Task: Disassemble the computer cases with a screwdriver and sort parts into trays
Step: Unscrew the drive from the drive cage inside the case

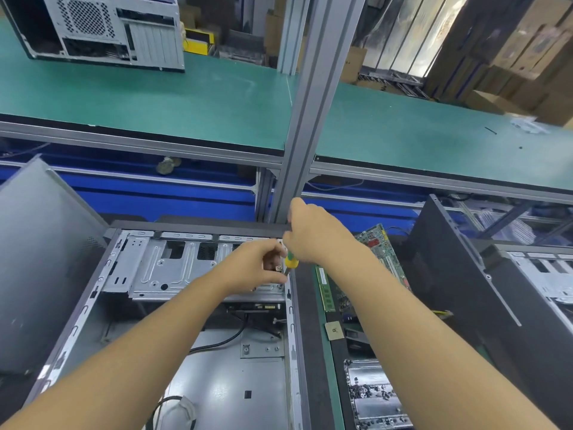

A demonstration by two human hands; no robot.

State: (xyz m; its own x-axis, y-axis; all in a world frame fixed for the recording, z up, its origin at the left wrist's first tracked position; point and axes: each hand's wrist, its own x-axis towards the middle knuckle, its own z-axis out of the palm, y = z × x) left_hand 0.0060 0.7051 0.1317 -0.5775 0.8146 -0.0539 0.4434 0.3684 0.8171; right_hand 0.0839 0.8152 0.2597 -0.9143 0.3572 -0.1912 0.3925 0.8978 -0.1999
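While my right hand (313, 234) is gripping the screwdriver (291, 261), left fingers (273, 276) are pinching its shaft; I'm holding it square, pressing down.

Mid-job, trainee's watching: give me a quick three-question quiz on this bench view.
1. True or false: the right hand grips the screwdriver.
2. The tray right of the open case holds: A) screws B) fans C) cables.
3. Fill in: the screwdriver's handle is yellow and ____.
Key: 1 true; 2 A; 3 green.
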